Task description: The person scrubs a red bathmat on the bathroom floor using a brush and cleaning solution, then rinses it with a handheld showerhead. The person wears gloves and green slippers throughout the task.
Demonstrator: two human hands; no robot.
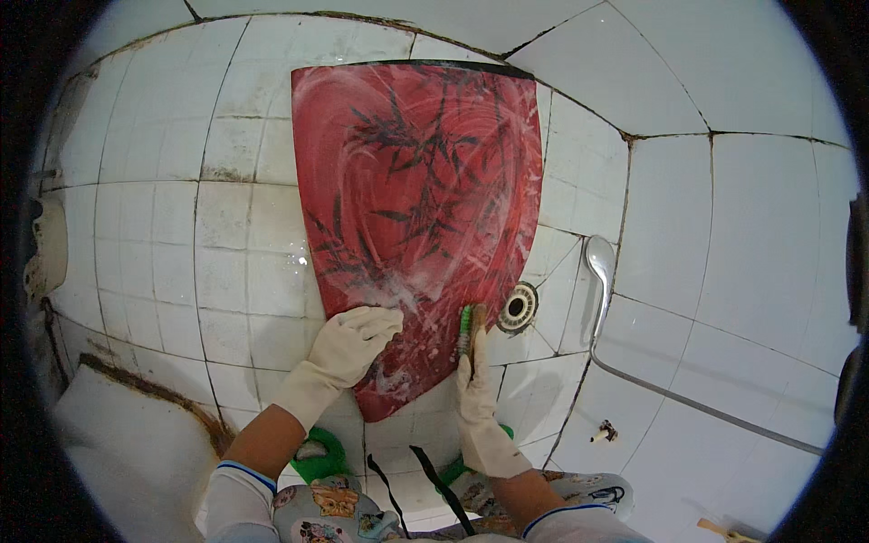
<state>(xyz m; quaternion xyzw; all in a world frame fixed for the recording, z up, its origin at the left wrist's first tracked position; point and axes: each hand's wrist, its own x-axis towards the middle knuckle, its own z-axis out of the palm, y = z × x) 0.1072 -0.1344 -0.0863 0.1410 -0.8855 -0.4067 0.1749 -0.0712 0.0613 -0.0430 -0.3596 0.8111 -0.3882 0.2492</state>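
Observation:
A red mat [417, 197] with dark bamboo-leaf patterns lies on white floor tiles, smeared with whitish suds in curved streaks. My left hand [353, 343], in a cream rubber glove, rests on the mat's left edge near its lower end. Its fingers lie together on the surface, with nothing seen in them. My right hand [476, 377], gloved alike, grips a scrubbing brush [478, 326] with green bristles, tipped on its side at the mat's lower right edge. Part of the brush is hidden by the glove.
A round floor drain [519, 307] sits just right of the mat. Farther right lies a silver shower head [600, 256] with its hose [699, 404] running along the wall base. A tap fitting [603, 432] sticks out of the tiled wall. Green footwear [319, 458] shows below my hands.

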